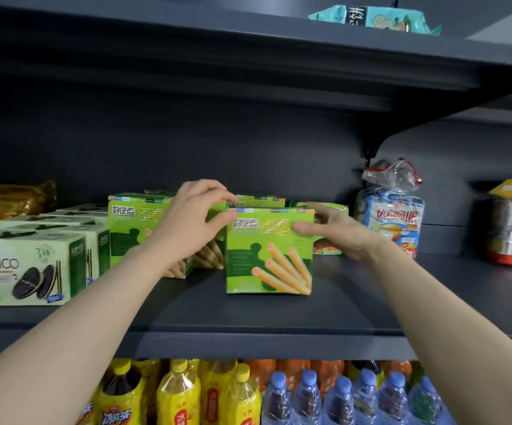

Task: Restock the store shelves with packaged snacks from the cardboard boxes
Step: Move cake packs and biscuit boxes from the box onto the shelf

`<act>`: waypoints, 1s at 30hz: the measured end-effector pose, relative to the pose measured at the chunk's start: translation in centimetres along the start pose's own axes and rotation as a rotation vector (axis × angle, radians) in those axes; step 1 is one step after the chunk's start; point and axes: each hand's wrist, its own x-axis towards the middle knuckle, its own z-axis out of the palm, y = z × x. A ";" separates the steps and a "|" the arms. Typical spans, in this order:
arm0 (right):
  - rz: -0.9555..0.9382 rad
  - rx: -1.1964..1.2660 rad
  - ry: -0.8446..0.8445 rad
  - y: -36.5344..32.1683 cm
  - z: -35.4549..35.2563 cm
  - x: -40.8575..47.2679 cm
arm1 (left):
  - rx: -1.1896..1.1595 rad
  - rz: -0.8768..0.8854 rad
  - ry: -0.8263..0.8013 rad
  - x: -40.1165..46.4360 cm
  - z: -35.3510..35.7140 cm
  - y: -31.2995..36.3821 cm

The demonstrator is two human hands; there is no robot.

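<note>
A green box of wafer rolls [269,250] is held upright on the dark middle shelf [279,314], near its front, w/ its upper corners gripped on both sides: the left hand [192,223] is curled over the top-left corner, thumb on the front; the right hand [337,230] is clamped on the top-right edge, thumb laid across the face. More green boxes of the same kind [135,222] are already stood beside and behind it, so part of the row is judged stocked; shelf space to the right is left unfilled. Cookie boxes [30,268] are seen at left, a bagged snack pack [392,216] at right, bottled drinks [248,394] below. No cardboard boxes are in view, so remaining stock can't be judged. Rear boxes are partly hidden by the hands.
</note>
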 end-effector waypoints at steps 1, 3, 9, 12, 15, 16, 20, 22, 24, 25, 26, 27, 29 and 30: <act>-0.015 0.009 0.048 0.3 -0.6 -0.2 | 0.094 -0.010 0.002 -0.4 -0.5 -0.6; -0.026 0.064 0.135 0.6 -1.2 -0.5 | 0.255 -0.070 -0.020 -1.5 -1.4 -2.2; -0.110 -0.365 0.289 1.3 1.6 3.2 | 0.447 -0.137 -0.150 -4.2 -1.8 -4.9; -0.228 -0.675 0.338 1.0 3.8 5.5 | 0.444 -0.110 -0.138 -4.2 -1.9 -5.4; -0.250 -0.863 0.406 1.2 4.7 7.3 | 0.448 -0.086 -0.132 -4.1 -1.9 -5.9; -0.254 -0.930 0.427 1.3 4.9 7.6 | 0.450 -0.084 -0.130 -4.1 -1.9 -5.9; -0.211 -1.141 0.505 0.7 5.7 7.9 | 0.439 -0.073 -0.122 -4.2 -2.0 -5.9; -0.220 -1.198 0.543 -0.1 6.1 7.6 | 0.422 -0.074 -0.126 -4.2 -2.3 -5.9; -0.265 -1.233 0.566 -1.2 6.8 7.0 | 0.402 -0.091 -0.114 -4.4 -3.0 -5.7; -0.298 -1.245 0.574 -1.7 7.2 6.7 | 0.397 -0.098 -0.101 -4.5 -3.4 -5.7; -0.335 -1.255 0.581 -2.3 7.8 6.3 | 0.394 -0.101 -0.083 -4.7 -3.9 -5.6; -0.374 -1.268 0.590 -2.9 8.4 5.7 | 0.392 -0.098 -0.066 -4.8 -4.4 -5.5; -0.442 -1.300 0.600 -4.0 10.0 4.4 | 0.388 -0.087 -0.045 -5.4 -5.6 -5.5; -0.469 -1.308 0.597 -4.5 10.9 3.7 | 0.385 -0.082 -0.040 -5.8 -6.2 -5.5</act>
